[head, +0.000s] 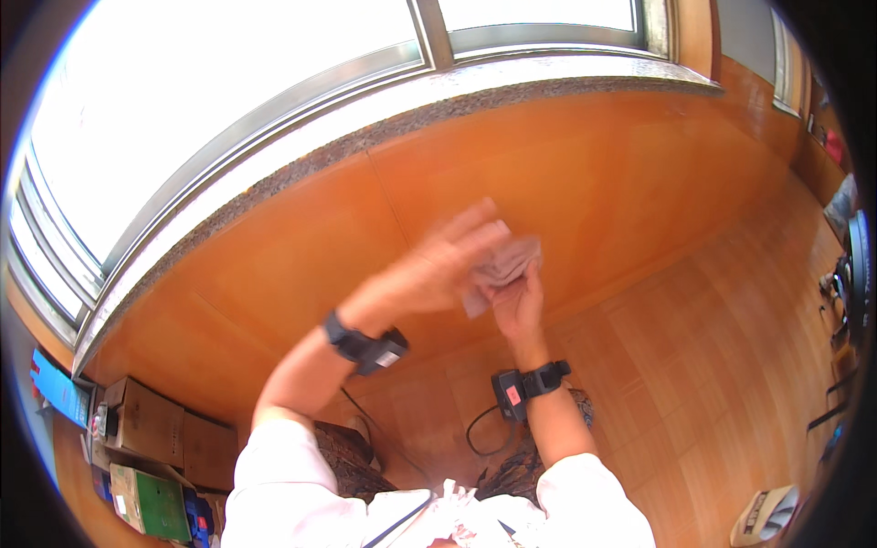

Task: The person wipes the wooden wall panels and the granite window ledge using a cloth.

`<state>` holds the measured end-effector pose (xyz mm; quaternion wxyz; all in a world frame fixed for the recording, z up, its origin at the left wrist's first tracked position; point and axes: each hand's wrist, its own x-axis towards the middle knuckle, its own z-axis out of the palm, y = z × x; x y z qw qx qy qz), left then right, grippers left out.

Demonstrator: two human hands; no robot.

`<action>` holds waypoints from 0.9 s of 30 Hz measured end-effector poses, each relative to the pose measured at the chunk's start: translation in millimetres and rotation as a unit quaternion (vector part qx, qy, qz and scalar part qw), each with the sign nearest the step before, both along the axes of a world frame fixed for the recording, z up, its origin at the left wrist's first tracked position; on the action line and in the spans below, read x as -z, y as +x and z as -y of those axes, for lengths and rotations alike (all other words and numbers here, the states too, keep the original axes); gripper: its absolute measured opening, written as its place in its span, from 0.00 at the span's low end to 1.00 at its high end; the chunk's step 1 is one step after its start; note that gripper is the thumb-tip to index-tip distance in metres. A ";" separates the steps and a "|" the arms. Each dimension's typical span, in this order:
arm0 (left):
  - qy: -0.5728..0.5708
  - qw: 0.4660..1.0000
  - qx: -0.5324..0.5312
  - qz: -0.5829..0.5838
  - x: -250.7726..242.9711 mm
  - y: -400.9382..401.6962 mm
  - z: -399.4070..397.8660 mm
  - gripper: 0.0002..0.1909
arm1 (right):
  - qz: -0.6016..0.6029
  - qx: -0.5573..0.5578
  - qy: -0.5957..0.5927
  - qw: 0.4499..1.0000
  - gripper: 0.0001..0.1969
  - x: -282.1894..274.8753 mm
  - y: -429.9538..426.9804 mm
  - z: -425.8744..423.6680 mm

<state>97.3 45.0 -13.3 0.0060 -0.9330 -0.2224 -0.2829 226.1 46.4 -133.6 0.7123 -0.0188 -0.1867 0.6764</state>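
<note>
A crumpled, folded greyish-pink cloth (510, 264) is held up in front of the wood-panelled wall below the window. My right hand (519, 301) grips it from below, thumb along its right edge. Blurred by motion, my left hand (445, 260) reaches across from the left with fingers stretched out, overlapping the cloth's left side. Whether those fingers grip the cloth is hidden by the blur. One corner of the cloth hangs beneath the left hand. Each wrist wears a black strap with a small box, the left device (370, 348) and the right device (512, 394).
A stone window sill (479, 82) runs above the orange-brown wood panel (616, 164). Cardboard boxes (147, 421) and a green box (161, 507) stand at lower left. A dark cable (390, 438) crosses the wood-look floor (658, 383). A paper bag (757, 514) sits at lower right.
</note>
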 end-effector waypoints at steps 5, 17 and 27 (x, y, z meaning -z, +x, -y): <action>0.443 0.825 -0.352 0.001 -121.3 -64.7 -37.5 0.19 | 0.193 0.286 0.171 0.923 0.23 -76.0 9.1 -50.7; 0.280 0.808 -0.505 -0.121 -117.5 -70.6 -53.9 0.29 | 0.509 0.636 -0.132 0.565 0.28 18.4 61.4 -185.4; 0.340 0.816 -0.458 -0.097 -107.9 -79.3 -71.8 0.32 | 0.488 0.755 -0.016 0.438 0.17 -85.2 143.5 -217.7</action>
